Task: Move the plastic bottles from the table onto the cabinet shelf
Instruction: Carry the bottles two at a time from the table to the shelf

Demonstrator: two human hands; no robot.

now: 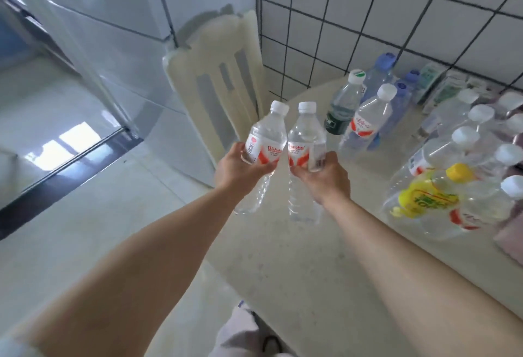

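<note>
I hold two clear plastic water bottles with white caps and red-and-white labels, raised above the table's left edge. My left hand (pixel 236 168) grips the left bottle (pixel 266 137) round its middle, tilted slightly left. My right hand (pixel 322 177) grips the right bottle (pixel 304 137), which stands nearly upright. The two bottles almost touch at their labels. Several more plastic bottles stand on the round pale table (pixel 297 257) to the right, among them a green-labelled bottle (pixel 343 104) and a yellow-capped bottle (pixel 430 192). No cabinet shelf is recognisable in view.
A cream slatted chair back (pixel 223 73) stands just beyond the bottles, against the tiled wall (pixel 396 3). Glossy pale floor and a glass panel (pixel 85 45) lie to the left. Blue-capped bottles (pixel 382 73) and cartons stand at the table's far edge.
</note>
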